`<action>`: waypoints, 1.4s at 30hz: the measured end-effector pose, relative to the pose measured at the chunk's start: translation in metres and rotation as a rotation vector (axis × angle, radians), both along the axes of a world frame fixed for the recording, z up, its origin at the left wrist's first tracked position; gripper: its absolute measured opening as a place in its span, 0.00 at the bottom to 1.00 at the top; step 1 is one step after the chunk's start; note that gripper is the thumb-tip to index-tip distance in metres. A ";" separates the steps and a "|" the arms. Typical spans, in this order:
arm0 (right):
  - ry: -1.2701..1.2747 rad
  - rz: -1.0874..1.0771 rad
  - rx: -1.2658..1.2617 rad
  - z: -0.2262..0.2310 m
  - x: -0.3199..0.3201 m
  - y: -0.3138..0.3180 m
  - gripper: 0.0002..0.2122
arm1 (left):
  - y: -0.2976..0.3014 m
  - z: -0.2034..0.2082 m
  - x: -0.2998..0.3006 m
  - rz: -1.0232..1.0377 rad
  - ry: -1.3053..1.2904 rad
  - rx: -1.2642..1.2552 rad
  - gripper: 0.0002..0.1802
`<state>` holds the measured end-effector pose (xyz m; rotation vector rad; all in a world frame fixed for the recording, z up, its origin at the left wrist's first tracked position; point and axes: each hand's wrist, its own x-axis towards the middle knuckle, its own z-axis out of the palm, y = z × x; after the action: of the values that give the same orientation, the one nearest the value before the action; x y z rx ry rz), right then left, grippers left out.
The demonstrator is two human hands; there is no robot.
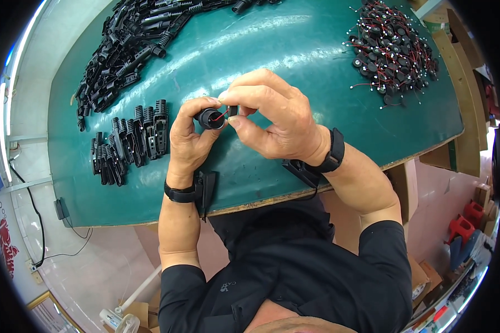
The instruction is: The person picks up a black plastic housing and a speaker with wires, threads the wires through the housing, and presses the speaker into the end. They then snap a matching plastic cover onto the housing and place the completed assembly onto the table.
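My left hand [190,136] is wrapped round a black tubular plastic housing [210,118], its round open end turned up towards me. Between the thumb and fingertips of my right hand [272,114] is a small round black part with a red wire [233,111]. The wire runs from that part to the mouth of the housing; where it ends inside I cannot make out. Both hands meet just above the green table [272,177]. To the left of my left hand, several black ribbed housings [133,139] lie side by side in a slanting row.
A large heap of black ribbed housings [122,50] spreads over the far left. At the far right sits a pile of round black parts with red wires [394,55]. Straps hold black devices at both wrists, and red stools [461,226] stand on the floor to the right.
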<state>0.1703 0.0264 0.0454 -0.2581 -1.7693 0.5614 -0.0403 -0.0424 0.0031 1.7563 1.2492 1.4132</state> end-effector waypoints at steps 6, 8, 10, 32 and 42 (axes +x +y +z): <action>-0.038 -0.027 -0.034 -0.002 -0.005 -0.001 0.17 | 0.000 0.001 -0.004 0.033 0.044 -0.002 0.26; -0.072 -0.034 -0.074 0.000 -0.006 -0.003 0.17 | -0.001 0.004 -0.006 0.070 0.087 0.011 0.26; -0.083 -0.029 -0.087 0.001 -0.008 -0.004 0.17 | -0.002 0.007 -0.007 0.085 0.108 0.028 0.26; -0.181 0.321 -0.869 0.000 -0.019 -0.007 0.10 | -0.016 0.024 -0.023 0.172 0.297 0.012 0.27; -0.320 0.168 -0.426 -0.004 -0.018 -0.002 0.13 | -0.019 0.027 -0.027 0.175 0.288 0.016 0.26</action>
<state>0.1521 0.0244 0.0418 -0.5201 -1.9759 1.0680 -0.0677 -0.0612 0.0299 1.9533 1.5789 1.2970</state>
